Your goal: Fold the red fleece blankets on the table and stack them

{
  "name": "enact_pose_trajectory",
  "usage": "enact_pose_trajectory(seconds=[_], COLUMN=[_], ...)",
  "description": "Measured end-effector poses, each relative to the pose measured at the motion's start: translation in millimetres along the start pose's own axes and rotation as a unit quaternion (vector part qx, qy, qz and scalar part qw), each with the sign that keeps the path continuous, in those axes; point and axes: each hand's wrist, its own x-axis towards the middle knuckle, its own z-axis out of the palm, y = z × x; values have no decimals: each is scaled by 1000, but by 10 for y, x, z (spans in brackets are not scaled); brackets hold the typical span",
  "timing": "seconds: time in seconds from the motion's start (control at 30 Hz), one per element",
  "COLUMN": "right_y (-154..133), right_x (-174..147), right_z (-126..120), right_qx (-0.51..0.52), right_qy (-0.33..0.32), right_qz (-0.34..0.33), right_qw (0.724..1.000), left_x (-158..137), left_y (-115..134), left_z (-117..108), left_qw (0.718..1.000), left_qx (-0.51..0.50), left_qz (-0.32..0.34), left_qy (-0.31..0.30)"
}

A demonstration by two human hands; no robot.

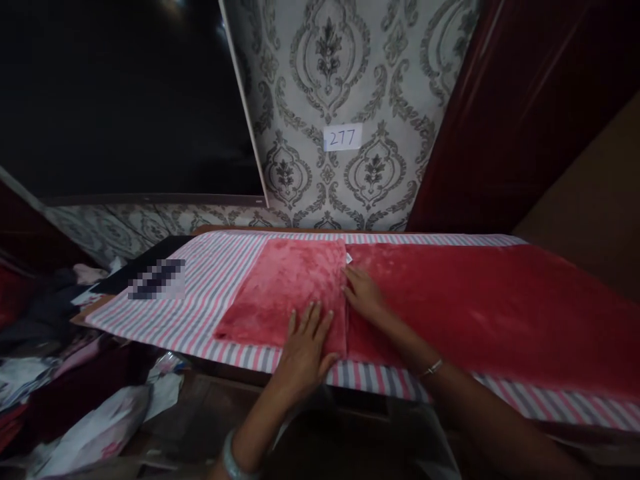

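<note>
A long red plush cloth (pixel 480 307) lies spread on a striped pink, grey and white cloth (pixel 200 287). Its left part is a lighter pinkish-red panel (pixel 285 273), seemingly folded over, whose right edge meets the darker stretch. My left hand (pixel 307 340) rests flat on the panel's lower part, fingers spread. My right hand (pixel 365 293) lies at the panel's right edge, fingers stretched out and touching the seam. Just above its fingertips a small white tag (pixel 349 257) shows. Neither hand grips anything that I can see.
Behind the table stands a patterned wall with a paper marked 277 (pixel 343 137). A large dark screen (pixel 125 100) fills the upper left. A black flat object (pixel 145 263) lies at the table's left end. Clothes and bags (pixel 100 427) are heaped at lower left.
</note>
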Motion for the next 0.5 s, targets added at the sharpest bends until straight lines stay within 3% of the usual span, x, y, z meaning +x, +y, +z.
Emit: enact_pose_trajectory(seconds=[0.2, 0.5], right_y=[-343, -121], right_x=[457, 865], right_z=[-4, 88], right_qx=[-11, 33], right_qy=[-66, -78], right_qz=[25, 138], right_qw=[997, 987], left_x=[-59, -26], left_y=[63, -99], left_z=[276, 399], left_qw=[997, 989], left_qx=[58, 82], left_qz=[15, 47], left_qy=[38, 110])
